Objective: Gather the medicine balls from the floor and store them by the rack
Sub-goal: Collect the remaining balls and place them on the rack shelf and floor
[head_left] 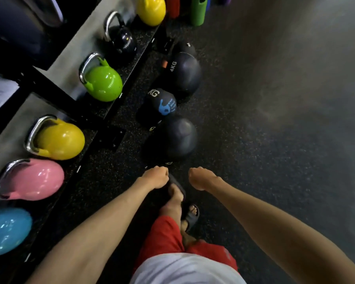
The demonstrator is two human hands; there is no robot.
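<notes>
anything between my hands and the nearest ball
Nothing visible does. Only floor with a few small specks lies between the left hand, the right hand and the nearest ball, which lies close to the rack.

Left hand (155,177) and right hand (201,180) side by side, fingers curled under, holding nothing; plain dark medicine ball (180,138) on floor just ahead of both hands; blue-handprint ball (164,103) just beyond it; 4KG ball (184,73) farther ahead (another ball behind, partly hidden); rack (70,58) with kettlebells (59,138) left of left hand
</notes>
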